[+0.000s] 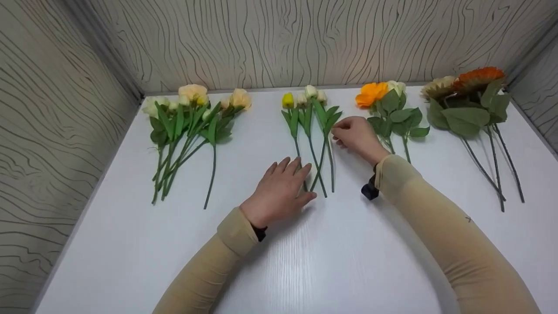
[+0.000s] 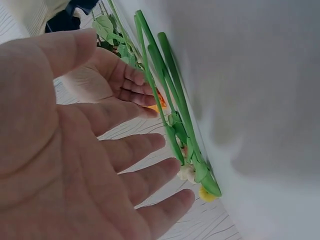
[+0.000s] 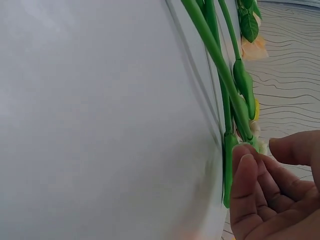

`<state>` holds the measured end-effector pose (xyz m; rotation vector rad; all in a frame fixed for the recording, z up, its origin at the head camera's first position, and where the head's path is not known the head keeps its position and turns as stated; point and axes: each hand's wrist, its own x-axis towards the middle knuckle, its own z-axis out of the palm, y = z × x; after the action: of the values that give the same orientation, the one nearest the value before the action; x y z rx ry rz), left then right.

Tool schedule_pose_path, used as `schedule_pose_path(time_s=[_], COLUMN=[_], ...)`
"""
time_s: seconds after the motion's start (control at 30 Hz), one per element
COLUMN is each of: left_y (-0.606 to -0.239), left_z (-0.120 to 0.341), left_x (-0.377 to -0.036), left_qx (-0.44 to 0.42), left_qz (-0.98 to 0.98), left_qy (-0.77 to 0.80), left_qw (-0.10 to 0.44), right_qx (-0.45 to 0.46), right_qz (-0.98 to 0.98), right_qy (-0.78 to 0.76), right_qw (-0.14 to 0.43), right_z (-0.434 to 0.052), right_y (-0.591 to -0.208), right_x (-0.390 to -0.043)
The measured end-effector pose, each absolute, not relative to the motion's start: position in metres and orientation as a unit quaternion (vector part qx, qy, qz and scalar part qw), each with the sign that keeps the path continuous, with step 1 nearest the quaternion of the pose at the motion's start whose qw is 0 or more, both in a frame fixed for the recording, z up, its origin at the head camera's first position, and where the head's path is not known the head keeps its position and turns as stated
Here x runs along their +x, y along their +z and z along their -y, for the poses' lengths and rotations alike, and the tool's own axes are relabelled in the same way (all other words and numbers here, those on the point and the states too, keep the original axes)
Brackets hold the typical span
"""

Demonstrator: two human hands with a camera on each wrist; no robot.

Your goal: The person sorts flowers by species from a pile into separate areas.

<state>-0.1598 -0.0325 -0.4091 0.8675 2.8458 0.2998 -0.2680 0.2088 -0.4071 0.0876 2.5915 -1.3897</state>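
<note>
A small bunch of tulip buds [image 1: 311,117], one yellow and the others white, lies on the white table [image 1: 305,261] with its stems pointing toward me. My left hand [image 1: 283,185] is flat with straight fingers over the lower stem ends. The left wrist view shows that left hand [image 2: 100,165] palm open with fingers spread beside the green stems [image 2: 165,85]. My right hand [image 1: 355,135] is at the bunch's right side, its loosely curled fingers at a leaf. In the right wrist view the thumb of the right hand [image 3: 265,195] stands apart from the fingers, next to the stems [image 3: 220,65].
Peach and cream roses [image 1: 187,117] lie at the left. An orange flower with broad leaves [image 1: 388,109] lies right of the tulips, and big orange and tan blooms [image 1: 471,104] lie at the far right. Patterned walls [image 1: 305,43] close in the back and both sides.
</note>
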Motion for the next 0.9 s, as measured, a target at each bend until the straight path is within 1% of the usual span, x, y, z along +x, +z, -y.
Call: schedule_pose_path(time_s=[0.1,0.23,0.4,0.5,0.67,0.8,0.9], left_y=[-0.411,-0.411,-0.407,-0.404,-0.402,-0.404,-0.407], left_z=[0.038,0.053,0.089,0.119,0.176,0.218,0.24], left_x=[-0.165,-0.174,-0.193,-0.204,-0.219,-0.226,-0.227], left_qx=[0.285,0.281,0.226,0.181,0.101,0.04,0.014], left_qz=[-0.948,-0.947,-0.958,-0.967,-0.978,-0.982,-0.984], left_qy=[0.118,0.144,0.173,0.179,0.171,0.168,0.161], left_qw=[0.072,0.053,0.019,-0.012,-0.057,-0.072,-0.074], right_qx=[0.009,-0.027,-0.08,-0.117,-0.171,-0.234,-0.288], right_qz=[-0.891,-0.907,-0.919,-0.922,-0.926,-0.926,-0.921], right_qy=[-0.447,-0.417,-0.385,-0.368,-0.336,-0.293,-0.258], right_qw=[0.076,0.043,0.016,0.016,0.033,0.044,0.043], right_z=[-0.206,-0.201,-0.189,-0.178,-0.151,-0.126,-0.107], right_y=[-0.408,-0.408,-0.408,-0.408,-0.409,-0.411,-0.412], right_x=[-0.265,-0.257,-0.243,-0.235,-0.222,-0.209,-0.199])
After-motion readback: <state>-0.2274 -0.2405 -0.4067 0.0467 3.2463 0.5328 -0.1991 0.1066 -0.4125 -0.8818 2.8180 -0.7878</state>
